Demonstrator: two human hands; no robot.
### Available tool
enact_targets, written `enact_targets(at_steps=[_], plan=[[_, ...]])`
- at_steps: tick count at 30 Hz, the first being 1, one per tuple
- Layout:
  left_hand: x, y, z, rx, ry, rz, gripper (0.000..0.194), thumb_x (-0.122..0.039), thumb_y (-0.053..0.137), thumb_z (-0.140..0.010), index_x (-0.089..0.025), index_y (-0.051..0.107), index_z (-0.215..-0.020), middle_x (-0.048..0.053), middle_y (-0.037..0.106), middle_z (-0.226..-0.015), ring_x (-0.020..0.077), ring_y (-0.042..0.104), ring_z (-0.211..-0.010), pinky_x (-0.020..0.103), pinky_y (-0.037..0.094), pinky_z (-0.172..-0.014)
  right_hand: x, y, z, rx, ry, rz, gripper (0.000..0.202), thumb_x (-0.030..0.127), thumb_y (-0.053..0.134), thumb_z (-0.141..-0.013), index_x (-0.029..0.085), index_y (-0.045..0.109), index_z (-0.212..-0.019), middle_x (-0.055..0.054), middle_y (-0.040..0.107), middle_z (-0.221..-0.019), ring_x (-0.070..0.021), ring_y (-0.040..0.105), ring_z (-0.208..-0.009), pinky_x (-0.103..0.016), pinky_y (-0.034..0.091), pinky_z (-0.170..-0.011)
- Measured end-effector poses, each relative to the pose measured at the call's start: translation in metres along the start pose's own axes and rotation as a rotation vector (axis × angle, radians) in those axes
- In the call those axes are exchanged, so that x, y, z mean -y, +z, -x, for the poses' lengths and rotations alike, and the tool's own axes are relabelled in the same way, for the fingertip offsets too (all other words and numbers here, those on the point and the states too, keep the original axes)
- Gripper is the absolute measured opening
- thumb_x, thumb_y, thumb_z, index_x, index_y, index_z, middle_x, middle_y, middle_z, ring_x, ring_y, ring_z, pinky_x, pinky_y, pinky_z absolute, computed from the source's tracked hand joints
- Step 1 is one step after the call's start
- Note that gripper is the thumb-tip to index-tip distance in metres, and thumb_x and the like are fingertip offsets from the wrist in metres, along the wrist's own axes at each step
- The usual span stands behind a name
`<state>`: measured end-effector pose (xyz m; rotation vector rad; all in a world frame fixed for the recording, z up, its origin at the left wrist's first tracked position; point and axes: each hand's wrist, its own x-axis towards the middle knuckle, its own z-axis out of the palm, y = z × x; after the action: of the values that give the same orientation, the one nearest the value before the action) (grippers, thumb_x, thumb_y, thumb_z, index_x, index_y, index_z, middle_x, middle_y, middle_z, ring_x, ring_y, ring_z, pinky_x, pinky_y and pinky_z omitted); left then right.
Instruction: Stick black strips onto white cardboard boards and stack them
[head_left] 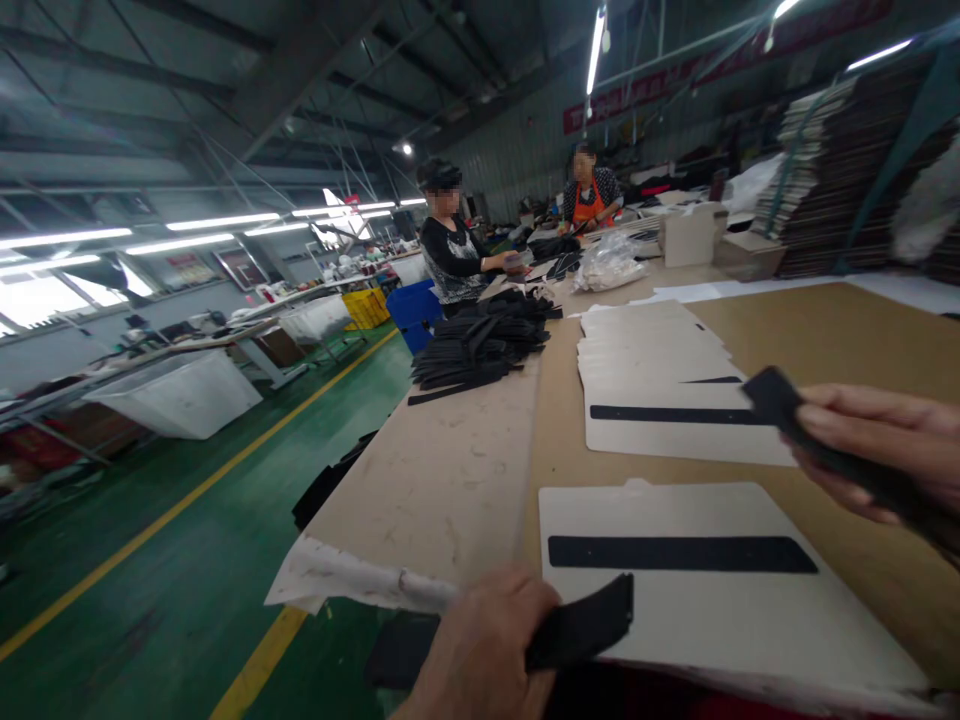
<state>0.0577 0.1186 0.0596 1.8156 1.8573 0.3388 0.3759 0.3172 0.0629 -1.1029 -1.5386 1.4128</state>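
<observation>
My left hand (484,640) is closed around a black strip (585,622) at the table's near edge; both ends of the strip stick out of the fist. Off to the right, my right hand (877,440) pinches another black strip (772,395), raised above the table. Between the hands lies a pale board (660,620) with a black strip (682,553) flat across it. Farther back, a fanned stack of similar pale boards (652,345) has a black strip (675,414) across its top board. Whether either hand holds more than one strip, I cannot tell.
A heap of black strips (480,345) sits on the table's left part. Two people (454,240) work beyond it. A clear plastic bag (611,262) and tall stacks of sheets (840,170) stand at the back. A green floor (247,470) runs along the left.
</observation>
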Motion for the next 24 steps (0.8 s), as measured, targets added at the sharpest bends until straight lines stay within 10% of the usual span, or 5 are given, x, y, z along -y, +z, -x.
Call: enact_targets(at_steps=[5,11,24], plan=[[0.010,0.023,-0.041,-0.180,0.192,-0.217,0.054,-0.003,0.050,-0.070,-0.019,0.064,-0.120,0.007,0.062,-0.127,0.0271,0.053,-0.116,0.043,0.050,-0.101,0.027,0.073,-0.029,0.403,0.189,0.279,0.042,0.058,0.077,-0.068,0.021,0.066,-0.085,-0.001,0.066,-0.071,-0.0139,0.055,-0.058,-0.025,0.045,-0.051],[0.031,0.045,-0.058,-0.245,0.220,-0.241,0.049,-0.007,0.055,-0.073,-0.015,0.063,-0.120,0.009,0.063,-0.124,0.0276,0.054,-0.110,0.044,0.055,-0.098,-0.008,0.126,-0.068,0.632,0.055,0.457,0.023,0.042,0.067,-0.076,0.019,0.064,-0.081,0.003,0.062,-0.069,-0.0121,0.052,-0.063,-0.024,0.039,-0.057],[0.044,0.060,-0.059,-0.363,0.290,-0.205,0.040,-0.015,0.055,-0.082,-0.014,0.063,-0.121,0.010,0.064,-0.120,0.0279,0.057,-0.104,0.045,0.056,-0.092,-0.030,0.171,-0.083,0.665,-0.029,0.742,0.014,0.025,0.062,-0.077,0.019,0.071,-0.086,-0.001,0.069,-0.075,-0.0165,0.059,-0.070,-0.028,0.041,-0.064]])
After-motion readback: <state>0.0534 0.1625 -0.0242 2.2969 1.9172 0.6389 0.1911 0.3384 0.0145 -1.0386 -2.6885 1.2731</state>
